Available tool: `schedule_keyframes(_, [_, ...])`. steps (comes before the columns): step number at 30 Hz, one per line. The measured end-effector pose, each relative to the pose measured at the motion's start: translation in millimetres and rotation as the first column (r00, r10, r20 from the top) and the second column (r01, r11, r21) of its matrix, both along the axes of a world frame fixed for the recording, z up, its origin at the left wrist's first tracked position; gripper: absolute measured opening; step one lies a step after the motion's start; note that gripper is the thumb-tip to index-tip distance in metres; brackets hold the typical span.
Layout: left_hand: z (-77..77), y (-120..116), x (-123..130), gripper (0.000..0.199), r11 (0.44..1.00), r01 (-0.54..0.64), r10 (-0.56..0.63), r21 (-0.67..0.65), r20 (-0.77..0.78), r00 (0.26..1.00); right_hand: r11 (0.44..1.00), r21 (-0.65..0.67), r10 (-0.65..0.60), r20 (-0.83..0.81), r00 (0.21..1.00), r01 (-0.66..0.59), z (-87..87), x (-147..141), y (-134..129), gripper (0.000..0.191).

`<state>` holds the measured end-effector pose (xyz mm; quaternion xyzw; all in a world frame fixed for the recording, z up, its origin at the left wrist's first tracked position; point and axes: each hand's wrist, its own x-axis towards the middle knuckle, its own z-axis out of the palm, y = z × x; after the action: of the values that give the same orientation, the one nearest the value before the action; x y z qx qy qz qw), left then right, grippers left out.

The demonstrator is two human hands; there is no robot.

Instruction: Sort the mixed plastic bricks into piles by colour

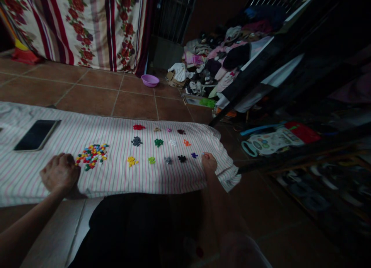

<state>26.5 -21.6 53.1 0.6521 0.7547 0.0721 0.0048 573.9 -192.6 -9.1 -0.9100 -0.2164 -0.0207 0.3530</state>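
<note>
My left hand [60,171] rests curled on the striped cloth, against the left side of a mixed heap of small coloured pieces [92,156]; its palm side is hidden. At the cloth's right end, my right hand [210,162] is closed in a pinch, with a tiny light blue piece [203,154] showing at the fingertips. Just left of it lies a small dark blue pile [194,155]. Several single-colour piles stand in rows, among them yellow [132,161], lime green [152,160], black [182,158], dark green [158,142], orange [187,143] and red [139,127].
A phone [37,135] lies on the striped cloth [113,179] at the left. Beyond, a purple basin [150,81] stands on the tiled floor near a heap of clothes [214,61]. A dark post [224,115] rises past the cloth's right end.
</note>
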Motion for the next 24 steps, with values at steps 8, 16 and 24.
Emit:
schedule_keyframes(8, [-2.6, 1.7, -1.4, 0.028, 1.0, 0.009, -0.009, 0.012, -0.008, 1.0, 0.999, 0.048, -0.021, -0.056, 0.998, 0.023, 0.9, 0.1, -1.3, 0.035])
schedule_keyframes(16, [-0.6, 0.7, -1.1, 0.029, 1.0, 0.007, -0.007, 0.015, 0.007, 1.0, 0.998, 0.045, -0.037, -0.024, 0.999, 0.038, 2.2, -1.9, -0.5, 0.03])
schedule_keyframes(24, [-2.2, -0.8, -1.1, 0.031, 0.999, 0.01, -0.011, 0.03, 0.019, 1.0, 0.999, -0.011, -0.034, 0.004, 0.999, 0.034, 4.1, -3.4, 1.1, 0.03])
